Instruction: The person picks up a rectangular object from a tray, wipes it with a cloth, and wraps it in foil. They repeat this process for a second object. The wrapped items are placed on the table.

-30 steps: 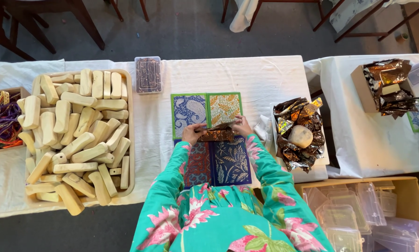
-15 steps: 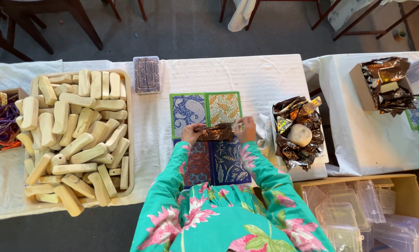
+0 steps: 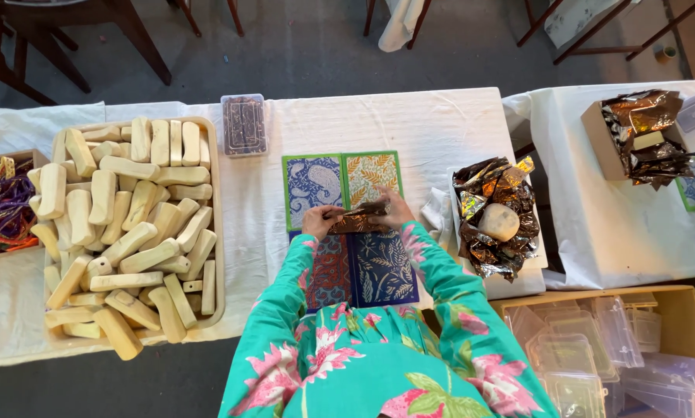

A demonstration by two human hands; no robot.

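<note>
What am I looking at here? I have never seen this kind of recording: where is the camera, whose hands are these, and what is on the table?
There is no machine: a person wears a camera on the head, looking straight down. Their left hand and right hand together hold a shiny brown foil wrapper over four patterned cards on a white-covered table. To the left sits a tray piled with pale bars; ahead is a small clear box; to the right, a heap of crumpled foil wrappers. A cardboard box of clear plastic containers sits lower right.
</note>
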